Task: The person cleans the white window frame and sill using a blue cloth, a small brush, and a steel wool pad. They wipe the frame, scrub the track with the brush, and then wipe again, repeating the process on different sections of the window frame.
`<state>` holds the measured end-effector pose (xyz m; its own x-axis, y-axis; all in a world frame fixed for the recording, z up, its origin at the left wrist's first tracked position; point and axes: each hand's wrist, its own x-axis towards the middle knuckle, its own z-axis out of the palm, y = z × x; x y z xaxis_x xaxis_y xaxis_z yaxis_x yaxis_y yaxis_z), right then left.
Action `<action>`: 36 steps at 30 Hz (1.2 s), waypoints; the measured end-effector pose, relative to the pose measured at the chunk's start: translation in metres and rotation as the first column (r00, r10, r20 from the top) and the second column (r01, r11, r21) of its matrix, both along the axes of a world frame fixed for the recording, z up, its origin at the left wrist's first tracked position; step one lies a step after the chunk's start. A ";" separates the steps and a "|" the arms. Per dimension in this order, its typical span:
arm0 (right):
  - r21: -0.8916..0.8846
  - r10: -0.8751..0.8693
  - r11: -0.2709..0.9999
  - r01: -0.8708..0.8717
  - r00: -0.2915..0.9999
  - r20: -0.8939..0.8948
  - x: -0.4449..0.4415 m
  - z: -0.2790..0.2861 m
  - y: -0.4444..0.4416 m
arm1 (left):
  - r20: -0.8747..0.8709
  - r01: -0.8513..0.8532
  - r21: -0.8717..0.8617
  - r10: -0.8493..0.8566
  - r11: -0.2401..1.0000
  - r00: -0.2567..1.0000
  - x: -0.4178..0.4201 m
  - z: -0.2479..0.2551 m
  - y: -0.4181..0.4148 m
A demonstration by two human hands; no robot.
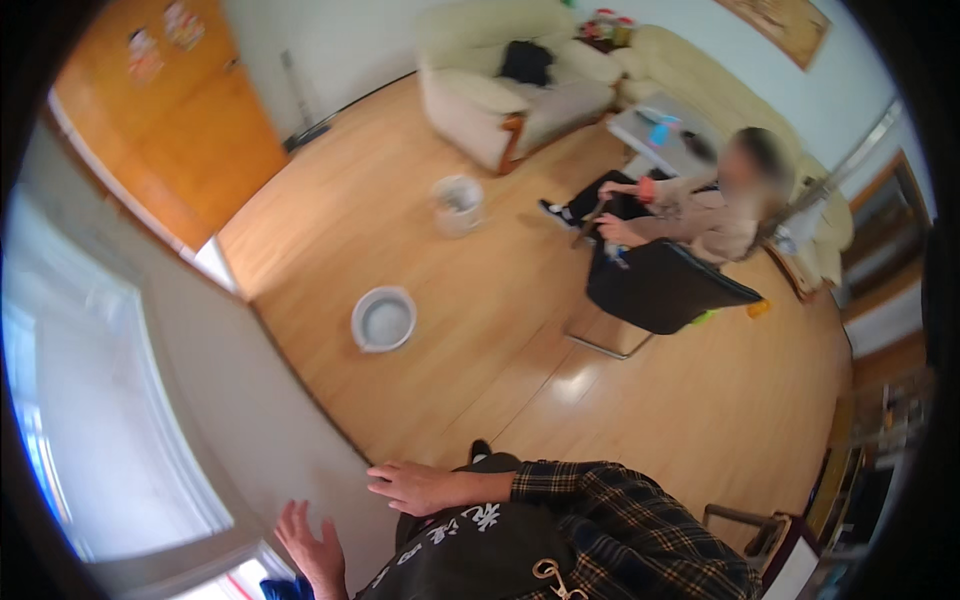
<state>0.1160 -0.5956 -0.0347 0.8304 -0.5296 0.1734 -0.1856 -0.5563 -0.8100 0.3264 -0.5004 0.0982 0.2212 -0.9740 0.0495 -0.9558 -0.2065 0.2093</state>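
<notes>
My left hand [311, 544] is raised at the lower left, fingers apart, with nothing in it. It is nearest to the white wall [300, 442] and the bright window frame. My right hand [420, 487] reaches across in front of my body, palm down, and appears to hold nothing. Below that arm is a dark apron [480, 555] bearing white writing, with a gold-coloured metal piece [551, 574] shaped like scissor handles. On the wooden floor ahead stands a round white basin [364, 300] that seems to hold greyish water. Farther off is a whitish bucket [457, 221], its contents blurred.
A seated person [720, 225] on a black chair [660, 289] grips a brown stick-like thing. Beyond are a beige armchair [469, 112], a beige sofa [712, 67] and a low table [630, 127]. An orange-brown door [180, 127] is at the upper left. Shelving [877, 442] lines the right.
</notes>
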 end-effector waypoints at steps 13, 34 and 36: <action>0.061 -0.394 0.918 0.392 0.919 0.032 -0.107 -0.002 -0.225 | -0.137 0.348 0.623 -0.340 0.701 0.930 -0.035 -0.047 -0.230; 0.427 -0.975 0.097 0.899 0.172 -0.141 -0.429 -0.087 -0.583 | -0.281 0.778 0.411 -0.745 0.476 0.604 -0.247 -0.107 -0.790; 0.488 -0.979 0.061 0.871 0.148 -0.142 -0.472 -0.085 -0.633 | -0.413 0.695 0.420 -0.559 0.584 0.719 -0.268 -0.138 -0.837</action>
<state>-0.3565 -1.2289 -0.1198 -0.4195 -0.8789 -0.2269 -0.1322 0.3065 -0.9427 0.0581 -1.3377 -0.0397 -0.5175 -0.7211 -0.4605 -0.8294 0.2906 0.4771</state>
